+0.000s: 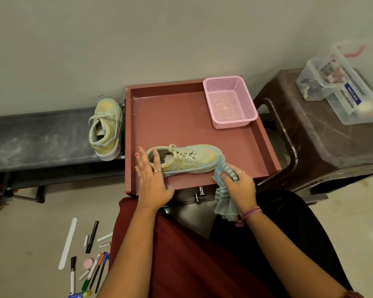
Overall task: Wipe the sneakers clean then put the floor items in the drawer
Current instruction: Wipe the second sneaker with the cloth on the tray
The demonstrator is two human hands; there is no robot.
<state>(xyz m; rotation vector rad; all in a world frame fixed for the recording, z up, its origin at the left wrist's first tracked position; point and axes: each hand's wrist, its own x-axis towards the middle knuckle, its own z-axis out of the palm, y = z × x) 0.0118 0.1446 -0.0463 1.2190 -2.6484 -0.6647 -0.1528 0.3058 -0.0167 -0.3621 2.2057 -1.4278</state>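
1. Sneaker [187, 159] lies inside the open maroon drawer [267, 151], toe toward our right, near the front edge; we judge it was set there as a raised work surface for wiping
2. Our left hand [153, 179] has its fingers straight and spread against the heel and collar, gripping nothing, apparently to steady the shoe
3. Our right hand [238, 182] is curled round a striped grey-blue cloth [224, 203], bunched against the toe; the loose end hangs below the wrist
4. A second sneaker [106, 129] stands on the dark low shelf [30, 138] just beside the drawer, apart from the work
5. Pens, markers and a nail file [67, 244] lie on the floor [19, 244] at lower left, not yet collected
6. A pink mesh basket [229, 102] sits in the drawer's far right corner
7. Legible writing: "MULTI-BOX" on a clear plastic container [351, 97] on the brown stool [321, 143]; no shoe brand is readable
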